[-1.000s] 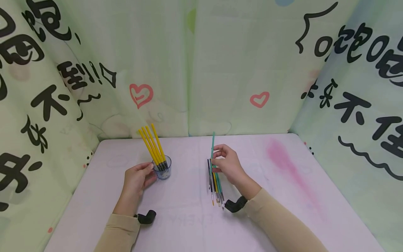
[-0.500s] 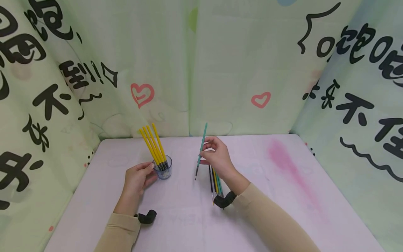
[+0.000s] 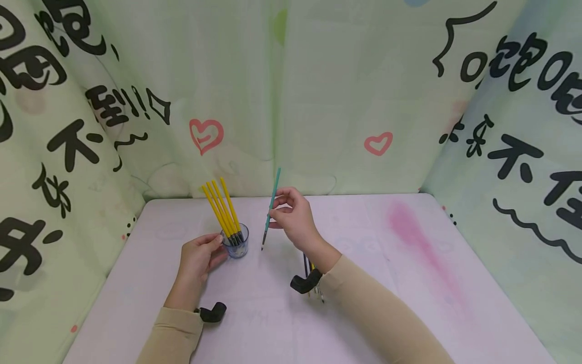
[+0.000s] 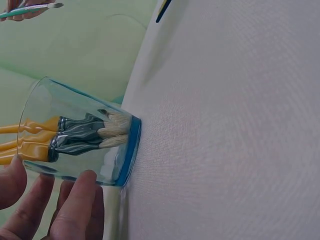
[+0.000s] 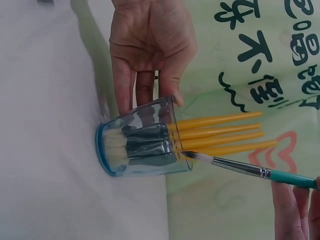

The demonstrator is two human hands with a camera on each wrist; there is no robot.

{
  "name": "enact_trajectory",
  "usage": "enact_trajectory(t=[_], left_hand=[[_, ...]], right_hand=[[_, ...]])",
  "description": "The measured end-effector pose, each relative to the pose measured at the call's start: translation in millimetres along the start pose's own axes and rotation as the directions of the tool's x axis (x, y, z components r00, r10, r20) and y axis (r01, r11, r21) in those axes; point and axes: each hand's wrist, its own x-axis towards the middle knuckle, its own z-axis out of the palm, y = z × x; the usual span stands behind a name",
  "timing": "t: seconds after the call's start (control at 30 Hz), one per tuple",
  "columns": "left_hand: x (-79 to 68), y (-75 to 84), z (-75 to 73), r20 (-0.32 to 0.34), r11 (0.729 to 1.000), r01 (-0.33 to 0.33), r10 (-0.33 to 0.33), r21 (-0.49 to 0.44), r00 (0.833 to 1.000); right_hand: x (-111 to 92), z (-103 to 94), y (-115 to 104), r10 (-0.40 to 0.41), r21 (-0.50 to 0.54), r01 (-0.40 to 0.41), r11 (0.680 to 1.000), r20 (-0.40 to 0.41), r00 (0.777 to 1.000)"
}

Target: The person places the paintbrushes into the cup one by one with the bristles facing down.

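Observation:
My left hand [image 3: 200,258] holds a clear glass cup [image 3: 243,247] with a blue base, thumb at the rim and fingers along its side. Several yellow-handled paintbrushes [image 3: 225,210] lean in the cup, bristles [image 4: 112,132] down. To the right of the cup, my right hand [image 3: 295,217] pinches a teal-handled paintbrush [image 3: 275,189] above the table, its tip pointing down and slightly left. In the right wrist view, the dark bristle tip [image 5: 192,156] overlaps the cup's rim; whether they touch I cannot tell from that view, but the head view shows them apart.
More thin brushes [image 3: 306,265] lie on the white table [image 3: 254,328], partly hidden under my right wrist. A black curved piece [image 3: 305,282] sits at that wrist, and another [image 3: 212,312] at the left. A pale green curtain [image 3: 318,91] with lettering encloses the back and sides.
My right hand has lifted the teal paintbrush off the pile of brushes and carried it left toward the cup. The left hand and the cup have stayed put.

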Motion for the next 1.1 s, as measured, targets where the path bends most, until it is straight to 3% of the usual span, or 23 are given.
enact_trajectory(t=[0.6,1.1], left_hand=[[-0.2,1.0,-0.4,-0.009,1.0,0.009,-0.008,0.018,1.0],[0.3,1.8,-1.4,-0.004,1.0,0.013,-0.013,0.01,1.0]], right_hand=[[21,36.0,4,-0.071,0.062,0.072,0.995,-0.023,0.997],[33,49.1,27,-0.01,-0.095,0.012,0.995,0.013,1.0]])
